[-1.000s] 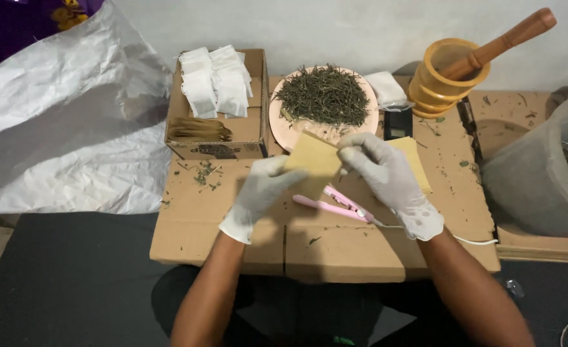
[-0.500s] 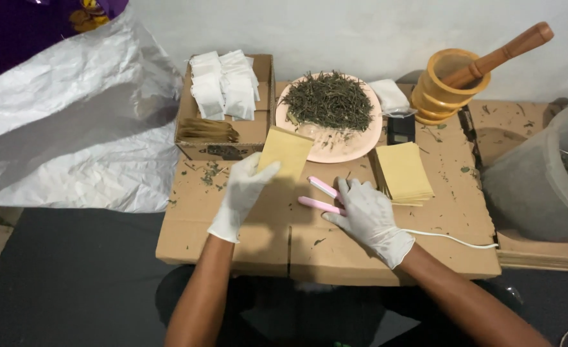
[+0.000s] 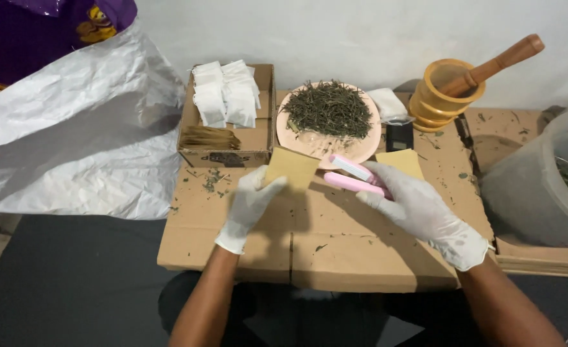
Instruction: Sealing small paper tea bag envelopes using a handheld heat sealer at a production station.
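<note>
My left hand [image 3: 250, 200], in a white glove, holds a tan paper pouch [image 3: 291, 169] up by its lower left corner, above the cardboard work surface [image 3: 335, 247]. My right hand [image 3: 419, 209], also gloved, grips a pink clamp-style heat sealer [image 3: 353, 175] lifted off the cardboard; its jaws point left toward the pouch's right edge and sit just apart from it. Behind them stands a pink plate [image 3: 367, 149] heaped with dried green herb [image 3: 329, 109]. A stack of tan pouches [image 3: 401, 162] lies partly hidden behind my right hand.
A small cardboard box [image 3: 227, 138] with white filter bags [image 3: 226, 93] stands at the back left. A wooden mortar and pestle [image 3: 454, 83], a small black scale [image 3: 399, 135], a clear plastic tub [image 3: 547, 180] at right, and a crinkled silver bag [image 3: 72, 135] at left surround the work area.
My right hand picked the pink sealer up off the cardboard and raised it toward the pouch. My left hand kept the pouch and lowered it slightly to the right.
</note>
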